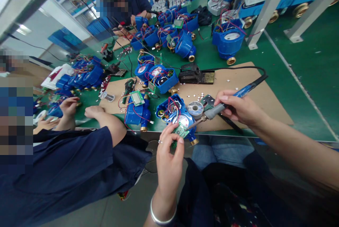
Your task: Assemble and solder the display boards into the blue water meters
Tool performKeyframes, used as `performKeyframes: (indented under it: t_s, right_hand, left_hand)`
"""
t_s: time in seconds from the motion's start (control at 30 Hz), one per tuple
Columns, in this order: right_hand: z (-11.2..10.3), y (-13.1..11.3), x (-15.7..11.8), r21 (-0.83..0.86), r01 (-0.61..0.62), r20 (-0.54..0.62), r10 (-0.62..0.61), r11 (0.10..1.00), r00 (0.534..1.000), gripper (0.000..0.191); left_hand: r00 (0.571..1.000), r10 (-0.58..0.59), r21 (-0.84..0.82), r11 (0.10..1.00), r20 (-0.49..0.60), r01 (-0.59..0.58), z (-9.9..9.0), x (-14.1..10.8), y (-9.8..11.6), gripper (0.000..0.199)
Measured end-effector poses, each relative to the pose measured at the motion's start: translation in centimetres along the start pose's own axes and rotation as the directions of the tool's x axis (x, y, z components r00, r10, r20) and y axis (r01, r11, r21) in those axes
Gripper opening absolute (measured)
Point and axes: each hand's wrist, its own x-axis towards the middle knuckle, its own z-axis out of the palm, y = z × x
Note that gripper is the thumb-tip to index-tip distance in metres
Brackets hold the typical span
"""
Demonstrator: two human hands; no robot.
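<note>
My left hand pinches a small green circuit board between thumb and fingers at the table's front edge. Held in my right hand is a soldering iron with a blue and grey handle. Its tip points down-left and reaches the board or stops very near it; I cannot tell if they touch. Under the board sits an opened blue water meter with a brass fitting and loose coloured wires. A solder spool stands between this meter and the iron.
Another blue meter with a display board lies left. Behind are more meters and a black soldering stand on a brown board. Co-workers' hands work at the left. Metal posts rise at the right.
</note>
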Motion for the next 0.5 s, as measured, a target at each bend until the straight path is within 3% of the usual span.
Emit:
performKeyframes:
  t_s: [0.5]
  right_hand:
    - [0.07, -0.32, -0.16, -0.062, 0.009, 0.011, -0.008, 0.998, 1.000, 0.023]
  left_hand:
    - [1.000, -0.005, 0.034, 0.999, -0.016, 0.005, 0.09, 0.06, 0.21, 0.010]
